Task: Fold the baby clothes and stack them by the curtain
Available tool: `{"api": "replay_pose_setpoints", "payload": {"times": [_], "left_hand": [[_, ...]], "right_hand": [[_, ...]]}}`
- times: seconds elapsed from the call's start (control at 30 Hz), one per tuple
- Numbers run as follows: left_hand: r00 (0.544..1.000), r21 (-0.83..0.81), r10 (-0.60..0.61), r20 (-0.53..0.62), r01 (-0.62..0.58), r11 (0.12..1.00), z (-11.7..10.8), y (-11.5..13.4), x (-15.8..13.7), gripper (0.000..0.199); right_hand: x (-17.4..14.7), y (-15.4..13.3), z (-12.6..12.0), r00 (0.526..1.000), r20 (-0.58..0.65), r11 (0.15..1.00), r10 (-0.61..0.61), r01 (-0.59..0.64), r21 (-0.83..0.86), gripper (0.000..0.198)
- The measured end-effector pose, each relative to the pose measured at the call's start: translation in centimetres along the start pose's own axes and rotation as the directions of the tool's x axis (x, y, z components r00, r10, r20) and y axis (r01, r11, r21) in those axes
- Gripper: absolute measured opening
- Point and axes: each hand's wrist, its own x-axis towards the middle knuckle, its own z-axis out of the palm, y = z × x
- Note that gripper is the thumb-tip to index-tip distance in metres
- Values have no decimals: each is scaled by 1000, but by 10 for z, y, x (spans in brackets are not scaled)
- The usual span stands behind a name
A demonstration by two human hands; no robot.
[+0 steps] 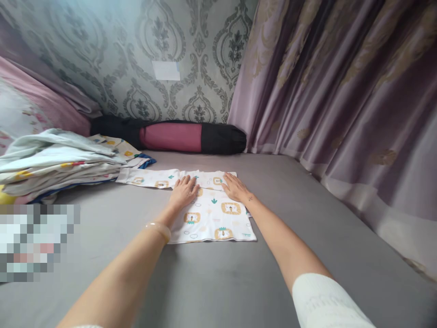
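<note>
A white child's top (213,218) printed with yellow lion faces and green leaves lies flat, partly folded, on the grey bed sheet. One long sleeve (150,178) stretches out to the left. My left hand (185,190) rests palm down near where the sleeve meets the body, fingers extended over the cloth. At the upper right edge, my right hand (235,187) also lies flat on the fabric with its fingers stretched out. Both hands press on the cloth without gripping it. A pale bangle (159,231) circles my left wrist.
A pile of clothes (61,159) sits at the left on the bed sheet (307,218). Behind it stretches a long black and dark-pink bolster-shaped bag (170,135) along the patterned wall. Purple curtains (324,82) hang at the right. A pixelated patch covers the lower left.
</note>
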Motion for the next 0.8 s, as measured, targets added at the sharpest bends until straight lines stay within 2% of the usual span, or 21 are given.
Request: {"api": "replay_pose_setpoints", "payload": {"times": [0.13,0.27,0.43,0.57,0.8], "left_hand": [[1000,60,10,-22,-8,998,-6,8,-3,33],[1000,113,-26,8,25,993,-10,15,-9,35],[998,96,-45,52,40,995,-9,19,-26,43],[999,33,-14,53,12,999,-10,18,-46,45],[996,-30,57,68,-55,998,-14,9,-73,47]], "right_hand": [[-2,-13,-4,991,78,994,105,-103,-30,59],[-14,-32,-5,974,119,981,194,-189,-49,59],[-34,-60,-2,974,138,984,180,-178,-28,63],[-43,-84,2,984,120,991,130,-134,25,63],[-34,-112,8,990,134,997,48,-56,53,63]]}}
